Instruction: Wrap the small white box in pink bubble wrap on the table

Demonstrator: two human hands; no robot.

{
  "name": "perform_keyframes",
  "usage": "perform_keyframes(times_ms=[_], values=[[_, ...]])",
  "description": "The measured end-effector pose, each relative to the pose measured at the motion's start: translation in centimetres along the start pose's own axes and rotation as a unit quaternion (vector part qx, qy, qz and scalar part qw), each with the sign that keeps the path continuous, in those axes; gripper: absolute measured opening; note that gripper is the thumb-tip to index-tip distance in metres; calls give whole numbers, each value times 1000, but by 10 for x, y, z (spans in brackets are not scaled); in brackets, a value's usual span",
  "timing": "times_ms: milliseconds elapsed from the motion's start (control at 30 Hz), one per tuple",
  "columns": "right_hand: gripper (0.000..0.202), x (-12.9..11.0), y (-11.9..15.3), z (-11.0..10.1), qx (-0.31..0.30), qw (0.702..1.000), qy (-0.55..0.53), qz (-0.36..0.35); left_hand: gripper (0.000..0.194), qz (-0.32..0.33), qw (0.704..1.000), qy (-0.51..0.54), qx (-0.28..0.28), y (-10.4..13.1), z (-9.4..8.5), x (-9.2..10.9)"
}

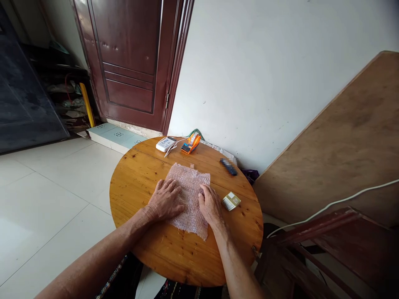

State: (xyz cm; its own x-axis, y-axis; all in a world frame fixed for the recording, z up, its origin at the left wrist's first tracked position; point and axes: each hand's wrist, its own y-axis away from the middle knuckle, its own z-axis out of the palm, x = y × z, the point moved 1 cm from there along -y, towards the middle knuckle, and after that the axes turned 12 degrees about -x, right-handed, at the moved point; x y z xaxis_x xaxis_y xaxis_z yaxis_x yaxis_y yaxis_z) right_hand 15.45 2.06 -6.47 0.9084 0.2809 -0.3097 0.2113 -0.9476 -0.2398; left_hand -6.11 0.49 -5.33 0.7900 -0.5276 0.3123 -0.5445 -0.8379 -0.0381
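A sheet of clear, pinkish bubble wrap [190, 209] lies spread on the round wooden table [137, 174]. My left hand [166, 200] rests flat on its left side, fingers stretched toward the far edge and thumb pointing right. Along the right edge of the wrap is my right hand [211, 204], its fingers slightly bent and thumb apart from the index finger. Neither hand visibly lifts the sheet. Just right of my right hand is a small gold and white box [231, 201].
At the table's far side are an orange tape dispenser [191, 143] and a white device with a cord [166, 144]. A dark, pixelated object [228, 166] lies at the far right. Beyond are a white wall [249, 74], a maroon door [127, 62] and a leaning wooden board [339, 145].
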Motion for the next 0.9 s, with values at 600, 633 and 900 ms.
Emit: perform_keyframes(times_ms=[600, 633, 900], values=[[48, 64, 51, -76, -2, 972, -3, 234, 78, -22, 994, 87, 54, 0, -8, -3], [46, 59, 50, -77, 5, 972, -27, 233, 76, -30, 994, 87, 52, 0, -10, -2], [46, -31, 9, -64, -23, 984, -177, 25, 66, -80, 992, 89, 27, 1, -18, -4]])
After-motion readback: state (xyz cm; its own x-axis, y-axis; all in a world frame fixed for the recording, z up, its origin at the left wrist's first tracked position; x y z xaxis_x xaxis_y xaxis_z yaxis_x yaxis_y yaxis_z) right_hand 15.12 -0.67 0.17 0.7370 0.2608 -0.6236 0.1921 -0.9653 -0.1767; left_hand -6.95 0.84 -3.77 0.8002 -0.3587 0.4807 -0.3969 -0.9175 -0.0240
